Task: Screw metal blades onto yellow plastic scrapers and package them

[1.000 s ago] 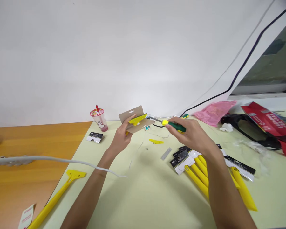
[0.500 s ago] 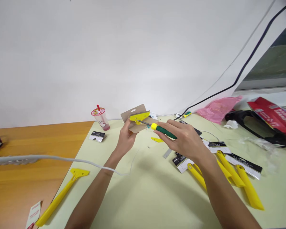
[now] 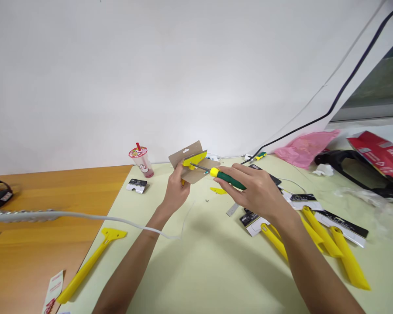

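At frame centre, a screwdriver [image 3: 228, 178] is held by the right hand [image 3: 256, 186] at a scraper [image 3: 196, 158] gripped by the left hand [image 3: 177, 189]; a yellow plate [image 3: 217, 190] lies unattached below.

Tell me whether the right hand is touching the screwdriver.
Touching: the head view shows the right hand gripping the screwdriver's green handle.

White wall [image 3: 196, 78] brightly lit, a soft pale glare spread across its middle, faint diffuse shadows cast on the light tabletop [image 3: 196, 270] at lower centre, upper-right pane [image 3: 376, 87] rendered dim, side edges stretched by wide-angle distortion, small print blurred.
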The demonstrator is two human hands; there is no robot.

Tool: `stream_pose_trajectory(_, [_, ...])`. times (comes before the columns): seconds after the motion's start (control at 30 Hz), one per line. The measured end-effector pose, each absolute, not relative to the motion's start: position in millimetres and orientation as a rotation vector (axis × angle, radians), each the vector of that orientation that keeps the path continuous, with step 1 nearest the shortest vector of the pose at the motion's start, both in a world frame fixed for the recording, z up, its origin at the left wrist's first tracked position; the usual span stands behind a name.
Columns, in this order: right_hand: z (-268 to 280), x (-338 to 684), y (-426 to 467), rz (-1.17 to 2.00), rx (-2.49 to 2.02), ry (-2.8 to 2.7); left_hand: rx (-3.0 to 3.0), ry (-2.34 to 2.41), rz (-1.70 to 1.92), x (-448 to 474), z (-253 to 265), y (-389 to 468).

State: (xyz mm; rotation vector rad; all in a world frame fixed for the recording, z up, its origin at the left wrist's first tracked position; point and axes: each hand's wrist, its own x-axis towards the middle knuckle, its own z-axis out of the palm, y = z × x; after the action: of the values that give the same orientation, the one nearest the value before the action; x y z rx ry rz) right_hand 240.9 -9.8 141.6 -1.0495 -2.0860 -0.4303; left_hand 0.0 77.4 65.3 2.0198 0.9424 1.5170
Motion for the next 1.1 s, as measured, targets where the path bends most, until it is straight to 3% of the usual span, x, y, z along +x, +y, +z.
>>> stream_pose_trajectory(0.57, [140,241,-11,-0.31,-1.068,-2.055,2.065,0.998,1.591,4,60,74])
stream_pose_trajectory(1.1, [148,226,-12,0.328,-1.164,-1.904,2.203,0.932,1.783,-8,62,72])
